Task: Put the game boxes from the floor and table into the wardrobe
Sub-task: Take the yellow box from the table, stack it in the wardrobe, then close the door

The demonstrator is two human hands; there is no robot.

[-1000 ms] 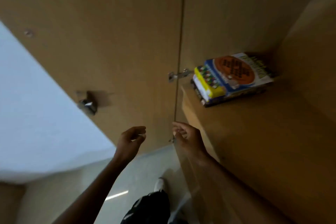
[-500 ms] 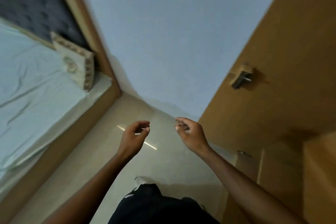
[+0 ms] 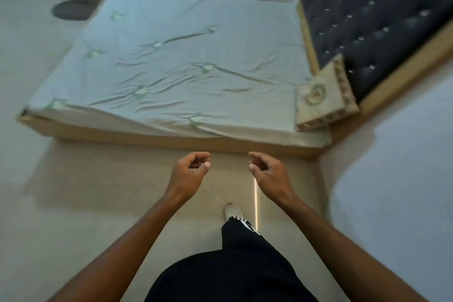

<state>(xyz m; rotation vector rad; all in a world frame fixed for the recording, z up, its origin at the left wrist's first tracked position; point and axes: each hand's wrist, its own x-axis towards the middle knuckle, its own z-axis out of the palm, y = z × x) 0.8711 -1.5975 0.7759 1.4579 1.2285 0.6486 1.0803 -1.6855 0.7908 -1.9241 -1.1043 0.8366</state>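
no game box shows in this view, nor the wardrobe, nor any table, so where the boxes lie cannot be told from here. both hands hang out in front at about waist height, apart from each other: the left hand (image 3: pixel 188 174) has its fingers loosely curled toward the thumb with nothing in them, and the right hand (image 3: pixel 268 174) is the same, relaxed and bare. a game box is most likely thin card, so i'd expect it to be light and stiff across the flat faces but easy to dent at the corners, with a lid that may slide off if lifted by the top alone. the safer hold would be two hands on opposite long sides with fingertips under the base. the floor (image 3: pixel 110 191) is pale and smooth, glossy enough to carry a bright streak of light (image 3: pixel 255 203) beside the person's shoe (image 3: pixel 231 211), so a box lying on it would probably skid before fingers get under its edge. ahead stands a low bed (image 3: pixel 171 56) with a wrinkled pale sheet, a wooden frame, a patterned cushion (image 3: pixel 323 98) leaning on a dark tufted headboard (image 3: pixel 380 19). a pale wall (image 3: pixel 404 179) closes the right side. a dark round thing (image 3: pixel 69 8) beyond the bed is too blurred to name.
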